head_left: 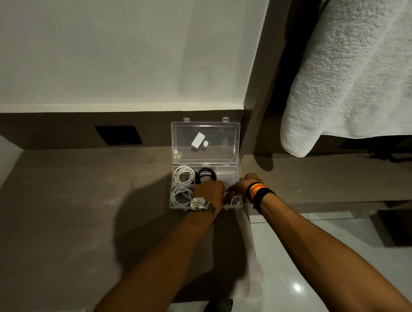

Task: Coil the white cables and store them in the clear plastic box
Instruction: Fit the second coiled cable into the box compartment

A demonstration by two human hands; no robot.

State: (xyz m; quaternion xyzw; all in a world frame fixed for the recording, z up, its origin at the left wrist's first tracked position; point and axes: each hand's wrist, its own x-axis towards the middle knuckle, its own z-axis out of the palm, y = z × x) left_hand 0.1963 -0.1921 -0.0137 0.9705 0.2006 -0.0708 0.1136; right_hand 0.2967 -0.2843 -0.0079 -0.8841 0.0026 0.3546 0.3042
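— Hands first: where did we have them?

— Both over the near right corner of the box (236, 178), which sat on the brown desk (81, 210) with its lid (204, 141) propped open against the back panel. Our left hand (209, 191), the one with the watch (200, 203), was curled knuckles-up over the middle of the box. Our right hand (242, 186), the one with the striped wristband (257, 191), came in from the right, just beside it.

— And the fingers?

— Bent inward on both hands, nearly meeting. Between them lay a loose white cable (232, 198), its loops showing just under our fingertips, in the near right compartment. We could not tell whether either hand truly pinched it or only pressed on it; the fingertips were hidden.

— What else was in the box?

— Left of our fingers, two coiled white cables: one coil (183, 175) in the far left compartment, another coil (180, 195) in the near left one. Just beyond our left knuckles, a black cable (206, 174) coiled in the far middle compartment. The far right compartment, beyond our right hand, looked bare.

— Anything nearby?

— A white towel (347, 79) hung well above our right hand.
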